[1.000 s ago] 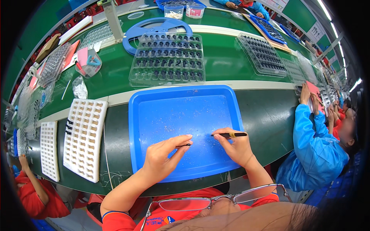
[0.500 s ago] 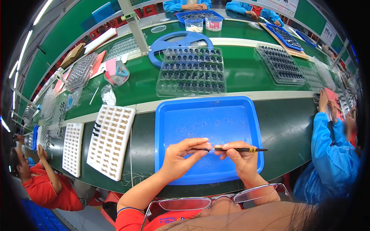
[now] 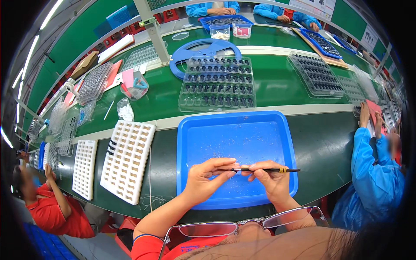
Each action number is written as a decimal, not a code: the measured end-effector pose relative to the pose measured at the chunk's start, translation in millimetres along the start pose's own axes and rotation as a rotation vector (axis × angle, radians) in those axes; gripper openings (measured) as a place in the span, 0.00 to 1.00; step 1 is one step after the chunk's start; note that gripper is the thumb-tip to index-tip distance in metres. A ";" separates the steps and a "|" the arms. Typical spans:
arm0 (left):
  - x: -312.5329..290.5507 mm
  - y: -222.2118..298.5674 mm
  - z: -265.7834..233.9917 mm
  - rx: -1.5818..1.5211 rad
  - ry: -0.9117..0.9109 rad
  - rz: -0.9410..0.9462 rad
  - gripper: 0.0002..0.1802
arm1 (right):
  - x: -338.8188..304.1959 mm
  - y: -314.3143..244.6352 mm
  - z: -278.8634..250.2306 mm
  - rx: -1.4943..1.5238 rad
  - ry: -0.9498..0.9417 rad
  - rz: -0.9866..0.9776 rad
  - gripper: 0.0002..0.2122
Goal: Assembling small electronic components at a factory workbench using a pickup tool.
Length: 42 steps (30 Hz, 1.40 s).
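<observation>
Over the blue plastic tray (image 3: 203, 136), both my hands are closed and nearly meet. My right hand (image 3: 273, 181) grips a slim black pen-shaped tool (image 3: 291, 170) with gold bands, its handle end pointing right. The tool's tip reaches the fingertips of my left hand (image 3: 207, 178). There, thumb and fingers pinch a small dark part (image 3: 234, 170), mostly hidden and too tiny to name. Fine pale crumbs are scattered across the tray floor.
Left of the tray lie a white foam tray (image 3: 130, 147) with a few black pieces and a second one (image 3: 85, 169). Beyond, a clear blister tray (image 3: 216, 104) of dark parts overlaps a blue reel (image 3: 177, 60). Co-workers sit at left, right (image 3: 368, 169) and across.
The whole view has shifted slightly, so the benches and trays appear a little farther right and lower. Both hands keep their grips, with only slight finger movement at the tool's tip.
</observation>
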<state>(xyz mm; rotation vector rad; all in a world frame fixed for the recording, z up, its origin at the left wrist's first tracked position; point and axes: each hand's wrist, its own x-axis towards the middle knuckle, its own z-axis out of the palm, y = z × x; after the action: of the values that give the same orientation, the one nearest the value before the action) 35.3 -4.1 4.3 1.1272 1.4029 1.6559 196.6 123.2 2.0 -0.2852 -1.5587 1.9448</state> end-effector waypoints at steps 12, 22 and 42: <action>-2.8 -1.1 -1.8 -0.013 -0.017 0.012 0.17 | -0.3 0.1 3.0 0.002 0.020 -0.030 0.09; -0.3 2.3 3.9 0.263 0.031 0.235 0.17 | -1.4 0.0 0.0 0.014 0.046 -0.045 0.09; -0.1 -0.9 5.1 0.214 0.033 0.204 0.16 | -4.7 0.8 -3.9 0.036 0.030 -0.067 0.08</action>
<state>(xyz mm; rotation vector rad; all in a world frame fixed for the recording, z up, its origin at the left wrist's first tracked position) 40.0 -2.0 3.7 1.4101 1.5589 1.6992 202.0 123.5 -0.8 -0.2439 -1.4939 1.9063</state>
